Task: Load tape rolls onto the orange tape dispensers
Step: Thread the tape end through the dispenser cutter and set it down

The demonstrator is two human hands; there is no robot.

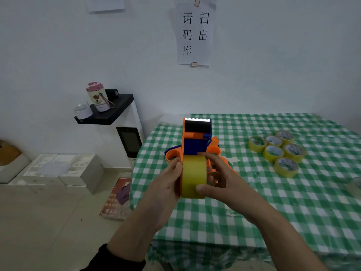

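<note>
my left hand [166, 182] grips the orange dispenser [196, 137]; right hand [220, 184] fingers curl round its yellow tape roll [193, 176], over a checked tablecloth [273, 202]; white wall [273, 55] behind.

The person's left hand [166, 184] and right hand [218, 184] are bare, and a short nail shows on the right thumb. The left forearm [136, 227], just left of the surface [293, 202], is bare from the wrist to a black sleeve [117, 259]. This sleeve ends near the elbow, below the surface's near left corner. It is plain dark cloth, and its cuff edge is soft and slightly rumpled. The right forearm [273, 227], over the near part of the surface, is bare down to the bottom edge of the view. Both forearms are slender.
</note>
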